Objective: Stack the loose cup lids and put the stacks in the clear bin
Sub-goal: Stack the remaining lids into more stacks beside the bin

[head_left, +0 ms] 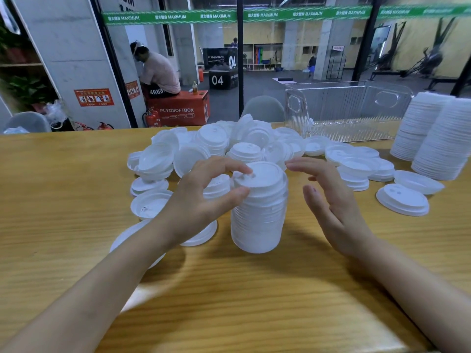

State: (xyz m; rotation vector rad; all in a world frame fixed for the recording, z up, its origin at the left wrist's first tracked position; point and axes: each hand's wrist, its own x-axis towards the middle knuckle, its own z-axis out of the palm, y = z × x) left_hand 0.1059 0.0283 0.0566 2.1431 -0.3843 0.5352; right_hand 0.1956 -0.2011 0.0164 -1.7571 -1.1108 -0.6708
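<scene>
On the wood-grain desk, the left hand gripped a ribbed white lid stack; the right hand was open. A red box behind read "PLYOSOFTBOX".

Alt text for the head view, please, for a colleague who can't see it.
The left hand grips the top of a lid stack standing on the wooden table, the open right hand beside it. Behind, loose lids lie heaped; the clear bin stands back right, two tall stacks beside it.

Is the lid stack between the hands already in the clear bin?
No, the lid stack stands on the table near the person, well short of the clear bin at the back right.
</scene>
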